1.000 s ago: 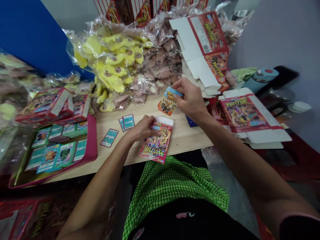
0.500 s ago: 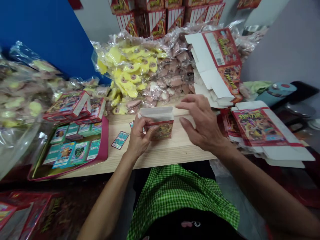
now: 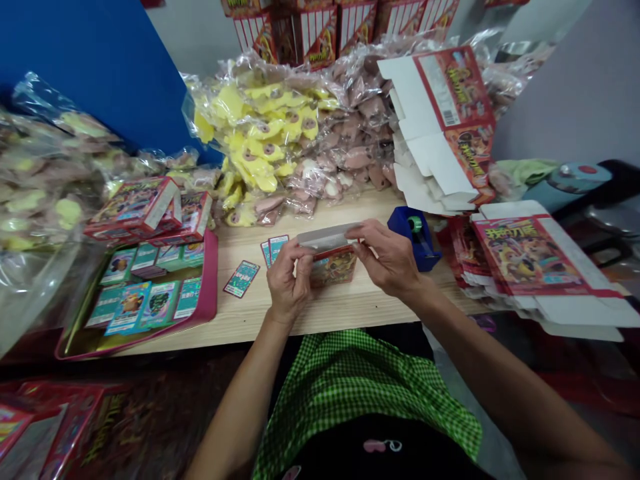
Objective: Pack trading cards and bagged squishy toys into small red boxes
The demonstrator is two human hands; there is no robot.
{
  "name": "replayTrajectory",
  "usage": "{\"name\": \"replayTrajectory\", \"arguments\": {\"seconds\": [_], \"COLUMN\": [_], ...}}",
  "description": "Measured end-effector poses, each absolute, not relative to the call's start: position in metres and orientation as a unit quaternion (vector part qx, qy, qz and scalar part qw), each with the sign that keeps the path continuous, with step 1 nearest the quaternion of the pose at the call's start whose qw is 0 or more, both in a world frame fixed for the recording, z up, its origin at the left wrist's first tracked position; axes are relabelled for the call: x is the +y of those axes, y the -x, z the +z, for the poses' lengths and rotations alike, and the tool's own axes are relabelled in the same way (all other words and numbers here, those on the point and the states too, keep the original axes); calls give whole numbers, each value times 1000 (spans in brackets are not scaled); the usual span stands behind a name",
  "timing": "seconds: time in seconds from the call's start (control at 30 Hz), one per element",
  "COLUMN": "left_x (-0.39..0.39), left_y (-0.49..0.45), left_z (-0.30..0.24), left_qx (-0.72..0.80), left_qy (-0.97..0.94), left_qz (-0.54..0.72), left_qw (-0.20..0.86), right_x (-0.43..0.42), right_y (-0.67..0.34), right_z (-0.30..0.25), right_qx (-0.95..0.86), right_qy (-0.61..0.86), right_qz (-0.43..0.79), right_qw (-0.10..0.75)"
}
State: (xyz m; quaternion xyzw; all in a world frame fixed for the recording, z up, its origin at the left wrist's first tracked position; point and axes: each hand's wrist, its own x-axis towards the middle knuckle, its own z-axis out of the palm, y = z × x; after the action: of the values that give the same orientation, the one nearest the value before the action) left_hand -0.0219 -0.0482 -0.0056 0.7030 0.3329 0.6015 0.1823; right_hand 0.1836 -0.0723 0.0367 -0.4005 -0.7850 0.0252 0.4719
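Centrally, over the wooden tabletop (image 3: 380, 310), a small printed carton (image 3: 333, 267), tilted, long axis running left to right, white open flap up and facing away. Left hand (image 3: 287, 283) and right hand (image 3: 387, 260) on its two ends, each grip clamped from its own side. Just beside the right hand, a blue tape dispenser (image 3: 414, 239). Carton lettering too small to read.
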Motion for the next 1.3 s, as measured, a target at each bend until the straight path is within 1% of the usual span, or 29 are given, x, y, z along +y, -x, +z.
{"name": "replayTrajectory", "arguments": {"seconds": [0.07, 0.13, 0.2, 0.33, 0.4, 0.53, 0.6, 0.67, 0.77, 1.0, 1.13, 1.23, 1.3], "left_x": [-51, -52, -53, -53, -54, -59, -60, -61, -59, -46, -48, -55, -60], "left_y": [26, 28, 30, 33, 33, 28, 26, 25, 28, 51, 56, 49, 42], "left_z": [-2, 3, 8, 13, 13, 12, 13, 16, 21, 24, 28, 32, 33], "left_qx": [322, 314, 296, 258, 262, 280, 285, 288, 271, 209, 222, 248, 266], "left_qy": [-712, -688, -680, -723, -709, -645, -633, -645, -705, -827, -859, -847, -828], "left_qz": [587, 596, 597, 569, 576, 597, 602, 605, 585, 498, 456, 464, 487], "left_qw": [212, 269, 307, 295, 312, 386, 394, 367, 294, 155, 75, 70, 75], "right_x": [-75, -77, -79, -85, -89, -91, -91, -90, -89, -86, -83, -90, -98], "right_y": [-185, -185, -187, -193, -194, -189, -186, -184, -184, -198, -194, -189, -194], "right_z": [36, 36, 38, 45, 48, 51, 52, 53, 54, 42, 30, 32, 38], "right_qx": [-762, -756, -782, -829, -838, -834, -828, -823, -826, -871, -861, -847, -809], "right_qy": [410, 407, 389, 364, 363, 377, 387, 398, 403, 338, 342, 350, 395], "right_qz": [40, 48, 37, 21, 26, 27, 24, 18, 7, -66, -70, -32, 0], "right_qw": [501, 510, 486, 425, 407, 403, 405, 405, 394, 349, 369, 398, 434]}}
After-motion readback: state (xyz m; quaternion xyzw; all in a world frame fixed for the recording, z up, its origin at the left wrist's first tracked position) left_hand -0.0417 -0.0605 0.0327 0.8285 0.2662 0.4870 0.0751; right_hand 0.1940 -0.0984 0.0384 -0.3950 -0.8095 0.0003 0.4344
